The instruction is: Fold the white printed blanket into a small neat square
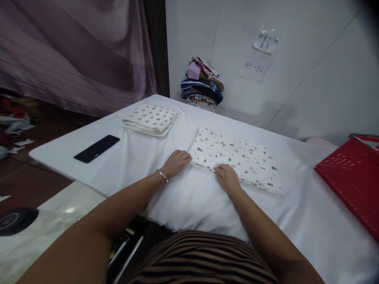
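Observation:
A white cloth with a small scattered print (237,156) lies folded into a flat rectangle on the white-covered table. At its near left corner is my left hand (177,161), its fingers pressed together on the edge. My right hand (227,177) pinches the near edge, just left of the middle. The undersides of both grips are hidden. Farther left sits a thicker folded cloth with a grey leaf-like print (152,119), apart from my hands. A black phone (97,148) lies near the table's left edge.
A red basket (352,173) stands at the right edge of view. Behind the table, a stack of folded clothes (203,85) rests against the wall. Paper notes (253,68) hang on that wall. A pinkish curtain (74,51) hangs at the back left.

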Motion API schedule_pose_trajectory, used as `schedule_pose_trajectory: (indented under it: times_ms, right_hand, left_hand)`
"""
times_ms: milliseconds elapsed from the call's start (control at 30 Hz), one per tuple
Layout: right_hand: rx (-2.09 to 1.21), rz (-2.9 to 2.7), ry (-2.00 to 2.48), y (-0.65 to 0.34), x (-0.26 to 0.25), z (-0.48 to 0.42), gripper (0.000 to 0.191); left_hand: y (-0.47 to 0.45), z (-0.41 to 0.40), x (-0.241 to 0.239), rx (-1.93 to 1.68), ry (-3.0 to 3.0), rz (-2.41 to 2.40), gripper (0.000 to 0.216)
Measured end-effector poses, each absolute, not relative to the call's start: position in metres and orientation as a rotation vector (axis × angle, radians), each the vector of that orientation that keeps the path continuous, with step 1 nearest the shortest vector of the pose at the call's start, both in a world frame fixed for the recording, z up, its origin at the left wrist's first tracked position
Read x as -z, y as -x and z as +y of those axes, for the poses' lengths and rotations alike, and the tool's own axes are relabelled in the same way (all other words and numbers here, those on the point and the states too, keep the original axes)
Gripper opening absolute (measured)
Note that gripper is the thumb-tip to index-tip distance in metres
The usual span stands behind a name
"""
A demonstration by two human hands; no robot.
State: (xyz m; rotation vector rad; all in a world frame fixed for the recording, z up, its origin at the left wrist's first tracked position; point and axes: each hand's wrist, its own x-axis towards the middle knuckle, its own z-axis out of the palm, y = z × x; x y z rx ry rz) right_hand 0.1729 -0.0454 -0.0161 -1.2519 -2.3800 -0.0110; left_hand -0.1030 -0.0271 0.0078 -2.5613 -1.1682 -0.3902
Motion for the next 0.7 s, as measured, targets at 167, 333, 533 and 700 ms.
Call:
schedule_pose_trajectory:
  times_ms: [167, 333, 533, 700]
  right_hand:
    - [0.033, -2.394, 1.245, -0.173, 0.016, -0.046, 0.025]
    - [0.022, -2.405, 1.24, -0.172, 0.013, -0.05, 0.024]
    - [0.028, -2.399, 1.253, -0.171, 0.014, -0.048, 0.025]
    - [0.027, -2.406, 1.265, -0.171, 0.017, -0.046, 0.025]
  left_hand:
    - [0.105, -0.027, -0.006, 0.356, 2.57, -1.198, 0.026]
    - [0.112, -0.031, 0.002, 0.432, 2.583, -1.339, 0.039]
    - [0.103, -0.033, -0.008, 0.659, 2.538, -1.538, 0.039]
    - [0.08, -0.035, -0.009, 0.615, 2.618, -1.306, 0.035]
